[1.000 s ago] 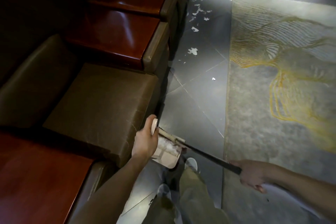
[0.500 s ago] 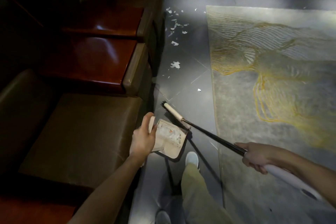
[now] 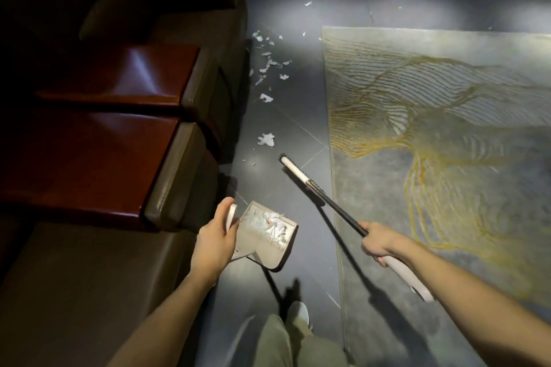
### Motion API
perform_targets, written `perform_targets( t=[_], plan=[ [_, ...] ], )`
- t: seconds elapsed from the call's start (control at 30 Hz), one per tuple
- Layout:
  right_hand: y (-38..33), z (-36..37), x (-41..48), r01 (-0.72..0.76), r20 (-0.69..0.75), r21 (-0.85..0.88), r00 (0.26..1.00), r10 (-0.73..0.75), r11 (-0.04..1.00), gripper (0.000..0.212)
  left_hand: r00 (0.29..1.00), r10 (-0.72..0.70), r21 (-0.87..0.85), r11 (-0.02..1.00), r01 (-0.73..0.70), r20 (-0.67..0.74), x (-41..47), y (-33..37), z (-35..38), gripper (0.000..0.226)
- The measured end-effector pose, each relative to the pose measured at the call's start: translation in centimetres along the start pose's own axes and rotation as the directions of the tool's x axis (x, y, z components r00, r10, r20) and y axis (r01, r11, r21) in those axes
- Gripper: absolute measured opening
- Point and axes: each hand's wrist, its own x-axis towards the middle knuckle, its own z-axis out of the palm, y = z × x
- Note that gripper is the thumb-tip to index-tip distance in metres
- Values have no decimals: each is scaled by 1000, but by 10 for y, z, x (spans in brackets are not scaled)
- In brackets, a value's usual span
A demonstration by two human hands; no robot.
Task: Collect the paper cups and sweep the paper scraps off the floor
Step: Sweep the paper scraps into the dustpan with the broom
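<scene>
My left hand grips the handle of a beige dustpan, held above the floor with white paper scraps lying in it. My right hand holds the broom by its dark shaft. The broom's white head points forward over the dark tiles. Loose paper scraps lie just ahead of the broom head. Several more scraps are scattered farther along the floor beside the seats. No paper cups are in view.
A row of seats with red-brown wooden tops and olive cushions lines the left side. A grey rug with gold line pattern covers the floor on the right. My legs and shoe stand on the tile strip between them.
I have stepped forward along the tile strip. The broom head has left the dustpan and swung ahead toward the loose scraps. The dustpan stays in my left hand.
</scene>
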Motion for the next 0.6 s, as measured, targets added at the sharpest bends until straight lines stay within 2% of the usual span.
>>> perform_targets(
  t=[0.17,0.3,0.37,0.47,0.6],
  plan=[
    [-12,-36,63,-54,-50,-121,998,48,991,60,1000,1,35,999,-2,13,69,31,12,39],
    [-14,-51,108,-107,-53,-270,994,96,957,59,999,13,103,995,-17,34,128,49,20,44],
    [-15,-50,127,-107,-15,-306,994,108,946,57,999,4,119,993,-10,49,151,56,21,45],
    [-24,-43,132,-88,84,-234,990,110,968,56,998,4,134,991,-12,61,168,63,23,47],
    [-32,-28,115,-31,239,-196,968,78,980,68,996,35,123,991,-45,82,174,66,25,44]
  ],
)
